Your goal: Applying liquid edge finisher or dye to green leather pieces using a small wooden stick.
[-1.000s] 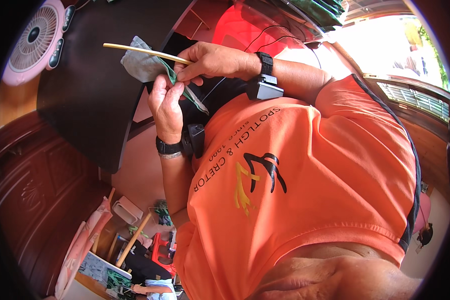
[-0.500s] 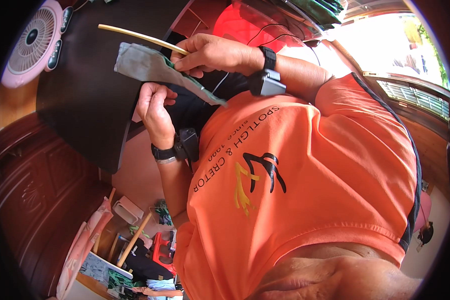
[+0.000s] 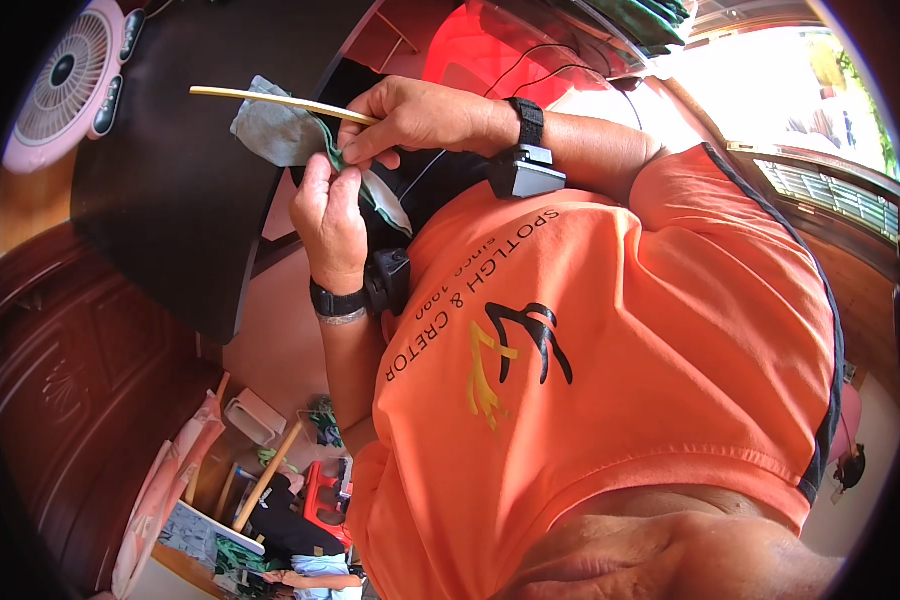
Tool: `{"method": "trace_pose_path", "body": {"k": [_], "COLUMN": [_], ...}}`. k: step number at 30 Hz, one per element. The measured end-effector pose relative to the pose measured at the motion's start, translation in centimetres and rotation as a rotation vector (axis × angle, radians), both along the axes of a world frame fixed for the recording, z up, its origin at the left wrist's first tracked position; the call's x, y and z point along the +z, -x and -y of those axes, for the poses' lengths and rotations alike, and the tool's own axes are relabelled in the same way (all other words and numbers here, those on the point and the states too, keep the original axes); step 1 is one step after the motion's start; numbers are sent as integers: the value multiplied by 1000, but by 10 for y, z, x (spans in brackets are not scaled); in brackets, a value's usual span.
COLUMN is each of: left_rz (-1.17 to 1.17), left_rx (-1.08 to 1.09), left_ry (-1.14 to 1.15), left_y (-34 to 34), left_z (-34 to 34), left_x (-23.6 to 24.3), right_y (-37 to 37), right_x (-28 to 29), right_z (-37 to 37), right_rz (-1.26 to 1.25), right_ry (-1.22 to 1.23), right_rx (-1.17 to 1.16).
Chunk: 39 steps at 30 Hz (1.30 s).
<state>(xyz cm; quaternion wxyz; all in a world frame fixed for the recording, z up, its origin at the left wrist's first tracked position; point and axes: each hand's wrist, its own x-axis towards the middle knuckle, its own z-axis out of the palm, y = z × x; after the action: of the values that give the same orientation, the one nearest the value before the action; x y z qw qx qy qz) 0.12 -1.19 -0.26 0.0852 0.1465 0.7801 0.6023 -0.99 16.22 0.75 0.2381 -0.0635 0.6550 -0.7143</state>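
Observation:
My right hand (image 3: 405,122) is closed on a thin pale stick (image 3: 275,101), which points left over the dark table. Its fingertips also pinch the green edge of a cloth strip (image 3: 278,132) with a pale grey-green face. Directly below, my left hand (image 3: 332,215) grips the same strip between thumb and fingers, its tips touching those of the right. One end of the strip flares out under the stick; the other end (image 3: 386,203) hangs toward my orange shirt. Each wrist wears a black strap with a small dark box.
A black tabletop (image 3: 170,200) lies beyond my hands, with a pink fan (image 3: 65,85) at its far left. Cables run near a red object (image 3: 465,45) and a clear bin of dark green cloth (image 3: 645,20). Carved wooden furniture (image 3: 70,390) stands left, above cluttered shelves (image 3: 260,500).
My left hand has moved up and right and now pinches the cloth beside my right fingers. The strip is bunched where it was stretched out flat. The stick has tipped nearer level.

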Motion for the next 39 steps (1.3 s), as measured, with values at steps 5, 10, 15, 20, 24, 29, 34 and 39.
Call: {"method": "trace_pose_path", "body": {"k": [5, 10, 15, 20, 24, 29, 34, 39], "left_rz": [161, 240, 233, 245, 215, 221, 230, 86], "left_rx": [-72, -37, 29, -67, -25, 45, 50, 165], "left_ry": [-66, -189, -192, -122, -126, -187, -192, -175], "left_y": [5, 4, -3, 1, -2, 0, 2, 3], "left_z": [8, 7, -3, 2, 1, -2, 3, 1], "left_x": [-2, -1, 5, 4, 6, 7, -4, -7], "right_y": [0, 2, 1, 5, 5, 1, 1, -2], "right_x": [-7, -8, 3, -8, -7, -1, -2, 4], "right_z": [1, 0, -1, 1, 1, 0, -2, 0], "right_rz": [-32, -88, -59, -66, -65, -196, -262, -197], "right_ry": [29, 4, -7, -10, 13, -74, -118, -94], "right_rx": [37, -63, -108, -149, -114, 33, 92, 75]}}
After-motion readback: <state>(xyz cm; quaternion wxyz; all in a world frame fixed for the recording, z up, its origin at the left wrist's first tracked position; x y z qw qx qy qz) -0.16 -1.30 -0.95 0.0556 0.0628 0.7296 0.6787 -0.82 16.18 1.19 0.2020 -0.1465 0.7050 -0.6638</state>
